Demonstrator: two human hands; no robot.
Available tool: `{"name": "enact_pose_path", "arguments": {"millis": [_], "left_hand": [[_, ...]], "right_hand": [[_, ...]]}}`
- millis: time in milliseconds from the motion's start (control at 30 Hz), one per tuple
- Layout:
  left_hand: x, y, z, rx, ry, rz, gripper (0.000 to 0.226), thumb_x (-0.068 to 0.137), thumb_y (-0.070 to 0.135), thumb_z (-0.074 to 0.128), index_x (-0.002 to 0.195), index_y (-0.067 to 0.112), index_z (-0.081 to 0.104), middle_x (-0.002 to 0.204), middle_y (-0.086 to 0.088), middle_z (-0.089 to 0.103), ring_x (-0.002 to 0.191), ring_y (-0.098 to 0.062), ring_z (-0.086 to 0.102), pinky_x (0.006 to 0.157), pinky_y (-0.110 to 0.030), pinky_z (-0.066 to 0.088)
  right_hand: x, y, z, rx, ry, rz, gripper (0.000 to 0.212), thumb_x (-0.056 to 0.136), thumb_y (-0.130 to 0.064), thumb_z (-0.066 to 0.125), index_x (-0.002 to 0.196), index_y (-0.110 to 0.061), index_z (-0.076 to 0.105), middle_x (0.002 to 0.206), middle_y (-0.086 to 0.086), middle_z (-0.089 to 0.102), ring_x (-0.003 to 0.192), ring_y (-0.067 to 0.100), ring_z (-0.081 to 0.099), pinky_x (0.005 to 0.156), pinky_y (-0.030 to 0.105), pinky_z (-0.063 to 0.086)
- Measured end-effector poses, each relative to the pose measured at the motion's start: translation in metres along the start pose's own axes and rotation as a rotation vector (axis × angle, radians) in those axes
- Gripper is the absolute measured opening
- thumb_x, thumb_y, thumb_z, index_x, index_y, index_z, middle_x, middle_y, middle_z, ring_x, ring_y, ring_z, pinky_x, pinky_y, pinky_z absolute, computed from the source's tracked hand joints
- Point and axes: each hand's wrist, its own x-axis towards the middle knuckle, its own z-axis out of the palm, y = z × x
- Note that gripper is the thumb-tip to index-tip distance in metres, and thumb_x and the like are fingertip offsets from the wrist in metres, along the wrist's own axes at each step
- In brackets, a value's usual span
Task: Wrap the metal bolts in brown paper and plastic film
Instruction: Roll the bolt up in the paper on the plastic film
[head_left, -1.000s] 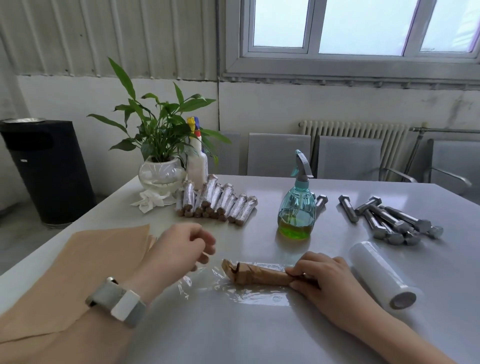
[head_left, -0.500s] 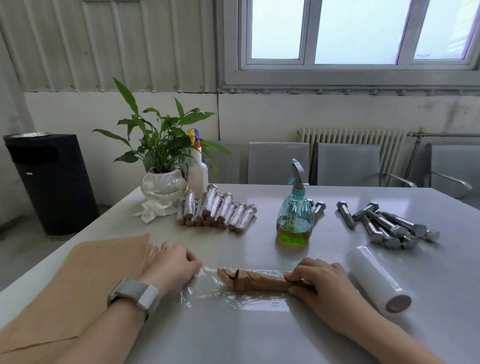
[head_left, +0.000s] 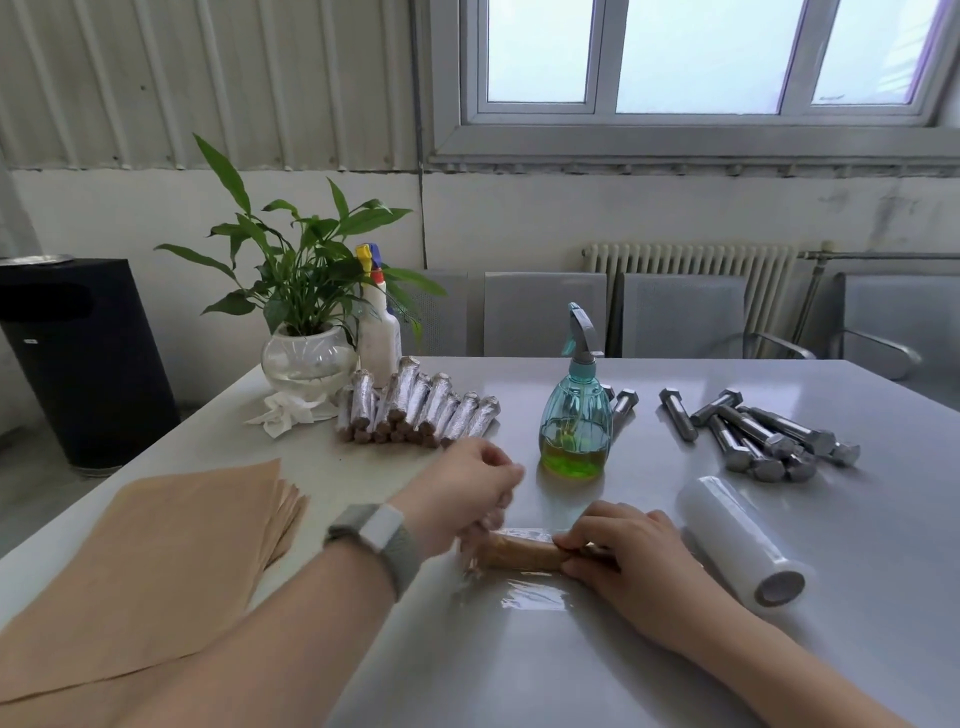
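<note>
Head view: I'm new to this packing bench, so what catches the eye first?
Both hands meet at the near centre: the right hand presses a paper-wrapped bolt on plastic film, the left hand at its other end. Behind them stands a green spray bottle, with bare bolts to its right.

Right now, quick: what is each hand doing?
Left hand: fingers curled, pinching the plastic film at the left end of the paper-wrapped bolt.
Right hand: fingers curled over the bundle's right end, holding it down.

Film roll (head_left: 744, 540) right of wrapped bolt (head_left: 522, 551)
</note>
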Motion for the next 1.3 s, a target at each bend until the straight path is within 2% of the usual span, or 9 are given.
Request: {"name": "enact_pose_path", "arguments": {"millis": [200,300,400,533,667,833,967,1133,1300], "left_hand": [[0.012,-0.01,0.024,0.366,-0.153,-0.034,0.015,0.098,0.014,0.049,0.083,0.011,0.054,0.04,0.0,0.055,0.038,-0.017,0.046,0.036,-0.018,0.032],[0.013,-0.005,0.025,0.385,-0.163,-0.046,0.017,0.1,0.011,0.035,0.089,0.012,0.048,0.045,-0.002,0.057,0.035,-0.015,0.047,0.033,-0.016,0.029],[0.014,-0.007,0.023,0.386,-0.153,-0.049,0.022,0.095,0.001,0.026,0.102,0.016,0.042,0.061,-0.006,0.054,0.032,-0.012,0.045,0.033,-0.016,0.026],[0.012,-0.006,0.022,0.343,-0.217,-0.06,0.032,0.089,-0.005,0.032,0.106,0.02,0.043,0.06,-0.003,0.053,0.032,-0.013,0.039,0.036,-0.017,0.023],[0.009,-0.004,0.024,0.413,-0.269,-0.059,0.027,0.089,0.002,0.036,0.097,0.027,0.043,0.067,0.001,0.058,0.041,-0.013,0.04,0.04,-0.02,0.018],[0.006,-0.002,0.027,0.374,-0.248,-0.077,0.021,0.09,0.0,0.036,0.091,0.02,0.041,0.068,-0.001,0.053,0.035,-0.011,0.037,0.037,-0.018,0.019],[0.006,0.004,0.028,0.34,-0.241,-0.118,0.007,0.086,0.007,0.038,0.089,0.008,0.045,0.079,-0.019,0.046,0.041,-0.016,0.032,0.039,-0.014,0.019],[0.008,0.003,0.028,0.258,-0.226,-0.187,0.004,0.085,0.015,0.039,0.085,0.011,0.041,0.068,-0.001,0.039,0.042,-0.012,0.029,0.041,-0.015,0.017],[0.009,0.004,0.025,0.237,-0.229,-0.242,0.015,0.067,0.026,0.044,0.076,0.015,0.039,0.079,-0.007,0.036,0.05,-0.014,0.022,0.049,-0.022,0.013]], "right_hand": [[0.002,0.002,0.001,-0.01,-0.004,-0.015,0.017,0.09,-0.04,0.063,0.106,-0.037,0.069,0.091,-0.025,0.05,0.098,0.0,0.051,0.085,0.028,0.031],[0.001,0.002,0.001,-0.011,0.001,-0.01,0.017,0.089,-0.039,0.065,0.105,-0.036,0.07,0.091,-0.024,0.051,0.098,0.001,0.052,0.083,0.028,0.03],[0.003,0.001,0.001,-0.024,-0.003,-0.012,0.018,0.09,-0.039,0.064,0.107,-0.036,0.07,0.096,-0.023,0.055,0.1,0.002,0.052,0.082,0.028,0.027],[0.005,0.001,-0.003,-0.072,-0.026,-0.036,0.025,0.091,-0.043,0.061,0.116,-0.041,0.065,0.094,-0.022,0.056,0.099,-0.003,0.051,0.086,0.026,0.026],[0.004,0.0,-0.006,-0.011,-0.009,-0.055,0.034,0.089,-0.042,0.065,0.121,-0.043,0.055,0.097,-0.023,0.064,0.083,-0.019,0.046,0.091,0.02,0.024],[0.002,0.001,-0.005,-0.011,0.015,-0.101,0.032,0.088,-0.035,0.066,0.117,-0.041,0.054,0.093,-0.023,0.06,0.097,-0.001,0.053,0.091,0.027,0.029],[0.002,0.002,-0.005,-0.022,0.012,-0.139,0.028,0.089,-0.033,0.064,0.113,-0.039,0.053,0.099,-0.017,0.063,0.098,0.004,0.055,0.089,0.03,0.03],[0.002,0.003,-0.005,-0.057,-0.006,-0.174,0.028,0.091,-0.035,0.061,0.118,-0.039,0.054,0.1,-0.013,0.063,0.099,0.012,0.056,0.089,0.034,0.032],[0.001,0.002,-0.006,-0.13,-0.013,-0.24,0.031,0.093,-0.029,0.057,0.123,-0.034,0.057,0.094,-0.008,0.059,0.093,0.015,0.057,0.082,0.036,0.036]]}}
